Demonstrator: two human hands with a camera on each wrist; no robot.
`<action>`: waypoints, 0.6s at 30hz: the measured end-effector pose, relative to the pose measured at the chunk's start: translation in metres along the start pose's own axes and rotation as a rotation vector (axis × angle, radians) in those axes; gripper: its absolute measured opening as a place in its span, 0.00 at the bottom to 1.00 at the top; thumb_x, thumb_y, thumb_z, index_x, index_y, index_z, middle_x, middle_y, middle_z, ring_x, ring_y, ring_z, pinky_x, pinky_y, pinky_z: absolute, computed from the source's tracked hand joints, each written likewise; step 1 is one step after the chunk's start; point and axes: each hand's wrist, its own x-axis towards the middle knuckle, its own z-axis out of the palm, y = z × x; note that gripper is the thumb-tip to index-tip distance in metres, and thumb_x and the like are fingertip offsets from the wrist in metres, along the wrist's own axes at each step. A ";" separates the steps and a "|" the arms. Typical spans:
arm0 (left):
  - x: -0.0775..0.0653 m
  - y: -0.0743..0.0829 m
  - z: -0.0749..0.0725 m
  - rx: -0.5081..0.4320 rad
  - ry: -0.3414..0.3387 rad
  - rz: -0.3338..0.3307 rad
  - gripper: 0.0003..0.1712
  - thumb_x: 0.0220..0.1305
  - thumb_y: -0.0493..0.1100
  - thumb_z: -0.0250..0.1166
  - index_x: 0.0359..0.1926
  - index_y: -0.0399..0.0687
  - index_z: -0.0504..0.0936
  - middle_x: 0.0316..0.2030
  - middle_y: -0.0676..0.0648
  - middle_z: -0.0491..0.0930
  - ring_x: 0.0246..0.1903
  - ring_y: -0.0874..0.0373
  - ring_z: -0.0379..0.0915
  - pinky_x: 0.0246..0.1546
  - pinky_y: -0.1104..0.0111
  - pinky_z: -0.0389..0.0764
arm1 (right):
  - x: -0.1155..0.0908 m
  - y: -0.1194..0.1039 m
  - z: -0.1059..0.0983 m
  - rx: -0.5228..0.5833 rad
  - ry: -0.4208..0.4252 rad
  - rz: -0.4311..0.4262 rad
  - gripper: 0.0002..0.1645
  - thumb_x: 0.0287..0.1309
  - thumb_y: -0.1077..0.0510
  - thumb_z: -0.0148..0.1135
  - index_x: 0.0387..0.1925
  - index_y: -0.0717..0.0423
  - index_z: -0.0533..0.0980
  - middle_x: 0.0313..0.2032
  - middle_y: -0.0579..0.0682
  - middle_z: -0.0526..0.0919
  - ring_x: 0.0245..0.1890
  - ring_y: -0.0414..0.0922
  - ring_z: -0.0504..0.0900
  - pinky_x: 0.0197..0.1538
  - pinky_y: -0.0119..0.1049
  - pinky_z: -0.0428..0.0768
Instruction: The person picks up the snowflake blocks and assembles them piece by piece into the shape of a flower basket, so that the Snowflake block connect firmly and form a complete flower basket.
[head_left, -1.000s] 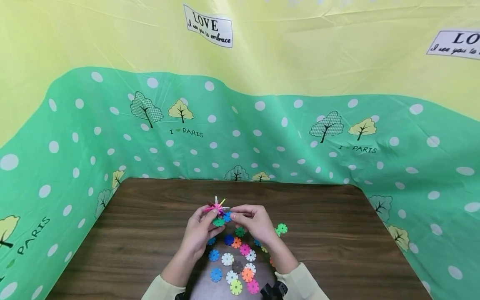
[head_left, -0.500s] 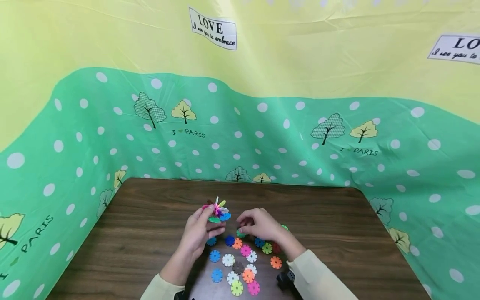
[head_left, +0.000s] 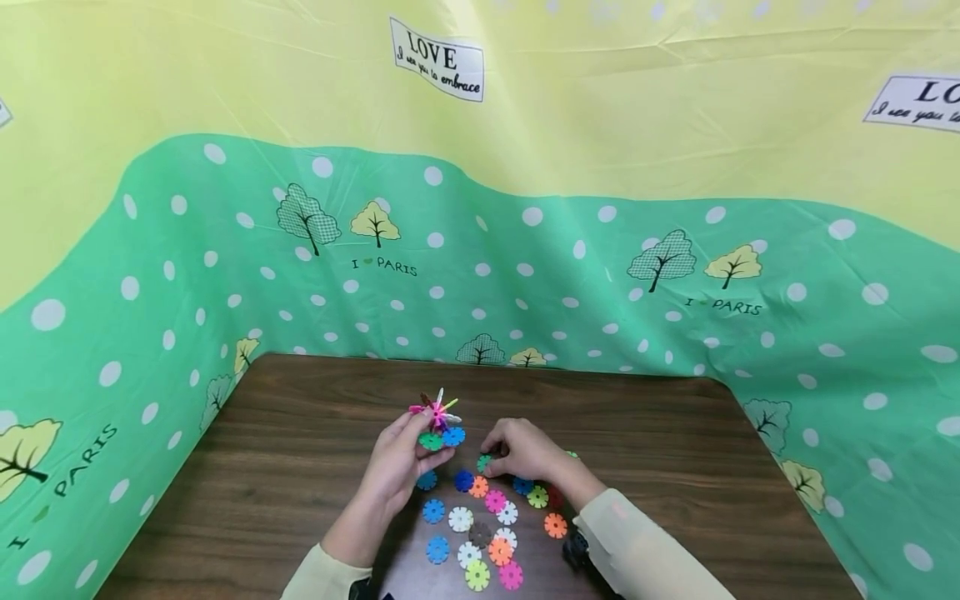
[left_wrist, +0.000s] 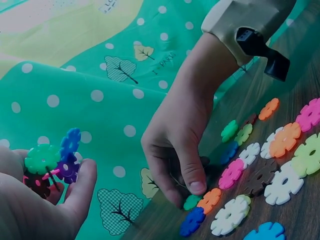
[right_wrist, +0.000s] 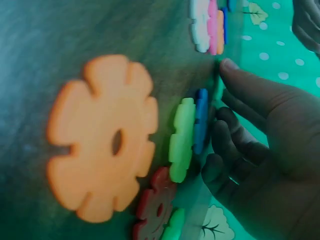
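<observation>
- Head view: left hand [head_left: 393,457] held a joined cluster [head_left: 437,417] of coloured discs above the tabletop [head_left: 315,442], its grip drawn in around the pieces; right hand [head_left: 528,450] pinched a green disc [head_left: 483,463] at the far side of the loose discs [head_left: 461,520]
- Left wrist view: the cluster showed a green piece [left_wrist: 42,159] and a purple piece [left_wrist: 68,170]; the pinched disc was beside an orange disc [left_wrist: 209,201] and a dark blue disc [left_wrist: 193,222]
- Right wrist view: thumb and forefinger met at the green disc, near a blue disc [right_wrist: 201,121] and a yellow-green disc [right_wrist: 182,140]
</observation>
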 end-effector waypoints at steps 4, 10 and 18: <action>0.001 0.000 0.000 0.010 0.010 0.001 0.27 0.76 0.52 0.61 0.63 0.36 0.74 0.46 0.44 0.84 0.43 0.53 0.85 0.50 0.53 0.86 | 0.000 0.000 0.002 0.012 0.004 0.026 0.11 0.54 0.55 0.79 0.39 0.49 0.86 0.37 0.43 0.84 0.35 0.39 0.79 0.38 0.32 0.79; 0.000 0.000 0.001 0.030 0.015 -0.006 0.24 0.76 0.50 0.61 0.60 0.35 0.76 0.42 0.44 0.85 0.39 0.54 0.85 0.47 0.57 0.87 | -0.001 -0.001 0.000 0.094 0.081 0.045 0.09 0.56 0.59 0.77 0.35 0.47 0.82 0.28 0.39 0.81 0.30 0.36 0.78 0.35 0.32 0.79; 0.000 0.000 0.000 0.055 -0.019 -0.012 0.25 0.79 0.51 0.55 0.61 0.33 0.69 0.41 0.43 0.86 0.39 0.51 0.86 0.49 0.57 0.87 | -0.007 -0.017 -0.017 0.385 0.362 0.044 0.02 0.61 0.56 0.74 0.35 0.48 0.86 0.32 0.42 0.88 0.30 0.42 0.83 0.35 0.33 0.83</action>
